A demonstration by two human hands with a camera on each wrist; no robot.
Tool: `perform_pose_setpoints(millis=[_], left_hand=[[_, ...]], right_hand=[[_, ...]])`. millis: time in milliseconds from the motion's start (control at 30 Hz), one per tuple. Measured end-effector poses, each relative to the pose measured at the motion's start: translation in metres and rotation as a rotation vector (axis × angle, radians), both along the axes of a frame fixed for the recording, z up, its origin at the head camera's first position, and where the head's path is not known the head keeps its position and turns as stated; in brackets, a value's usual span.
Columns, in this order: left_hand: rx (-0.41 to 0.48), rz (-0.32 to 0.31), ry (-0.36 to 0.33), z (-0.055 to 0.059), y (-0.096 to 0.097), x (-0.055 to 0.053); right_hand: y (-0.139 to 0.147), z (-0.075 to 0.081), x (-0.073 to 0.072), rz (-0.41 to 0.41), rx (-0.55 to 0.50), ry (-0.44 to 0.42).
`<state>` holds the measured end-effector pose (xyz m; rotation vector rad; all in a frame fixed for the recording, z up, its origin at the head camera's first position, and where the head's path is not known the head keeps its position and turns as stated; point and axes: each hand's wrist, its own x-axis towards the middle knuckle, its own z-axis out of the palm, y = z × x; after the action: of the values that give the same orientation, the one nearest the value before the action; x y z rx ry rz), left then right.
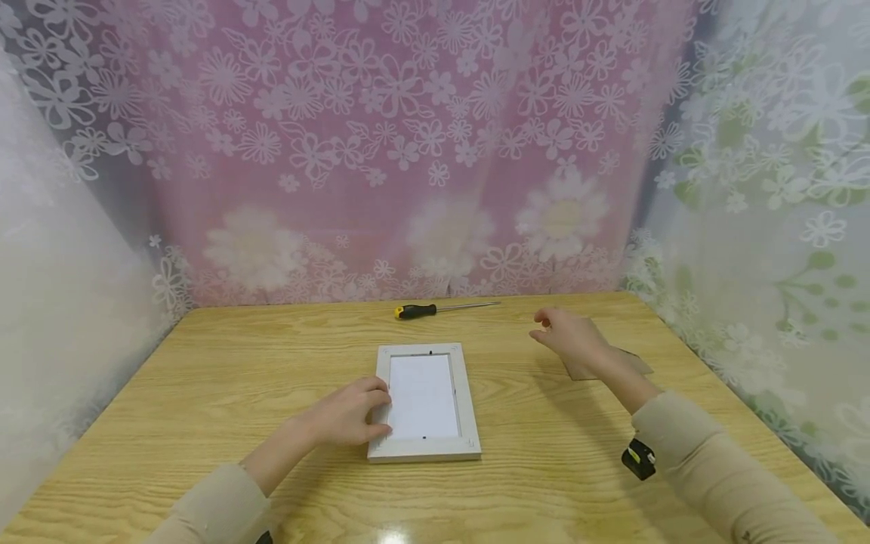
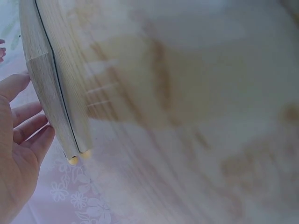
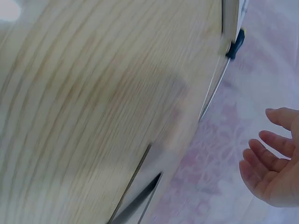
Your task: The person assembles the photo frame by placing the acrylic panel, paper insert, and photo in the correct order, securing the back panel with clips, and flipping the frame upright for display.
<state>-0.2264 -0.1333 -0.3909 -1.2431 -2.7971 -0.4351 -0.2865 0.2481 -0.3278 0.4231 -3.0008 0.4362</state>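
Note:
A white picture frame lies face down on the table, with a white sheet in its opening and small dark tabs along the inner edge. My left hand rests against its left side. In the left wrist view the fingertips of that hand touch the frame's side. Off to the right, my right hand hovers with nothing in it, its fingers loosely bent. Partly hidden behind that hand lies a grey-brown board; a dark strip shows on it in the right wrist view.
A screwdriver with a black and yellow handle lies near the far edge of the wooden table. Flowered curtains hang behind the table and at both sides.

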Motion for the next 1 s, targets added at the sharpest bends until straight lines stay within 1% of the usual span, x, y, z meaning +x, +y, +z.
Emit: perform_pose_setpoints(millis=[100, 167, 267, 367, 467, 567, 700, 867, 1000], left_hand=[[0.004, 0.001, 0.000, 0.001, -0.001, 0.000], [0.005, 0.003, 0.000, 0.001, -0.001, 0.000], [0.003, 0.003, 0.003, 0.002, -0.002, -0.001], [0.000, 0.004, 0.007, 0.002, -0.002, -0.001], [-0.005, 0.007, 0.005, 0.002, -0.003, -0.001], [-0.005, 0.008, -0.003, 0.003, -0.002, -0.001], [-0.003, 0.007, -0.011, 0.003, -0.002, 0.000], [0.003, 0.007, -0.020, 0.003, -0.001, 0.001], [0.007, 0.007, -0.022, 0.002, -0.001, 0.001]], right_hand=[[0.014, -0.001, -0.004, 0.002, -0.086, 0.009], [0.024, -0.002, -0.007, -0.022, -0.105, 0.011], [0.037, -0.005, -0.012, -0.077, -0.075, -0.013], [0.048, -0.011, -0.017, -0.137, -0.011, -0.059], [0.055, -0.017, -0.020, -0.166, 0.064, -0.089], [0.059, -0.023, -0.022, -0.177, 0.125, -0.106], [0.061, -0.031, -0.020, -0.205, 0.138, -0.165], [0.064, -0.039, -0.016, -0.251, 0.145, -0.276], [0.066, -0.043, -0.016, -0.272, 0.163, -0.310]])
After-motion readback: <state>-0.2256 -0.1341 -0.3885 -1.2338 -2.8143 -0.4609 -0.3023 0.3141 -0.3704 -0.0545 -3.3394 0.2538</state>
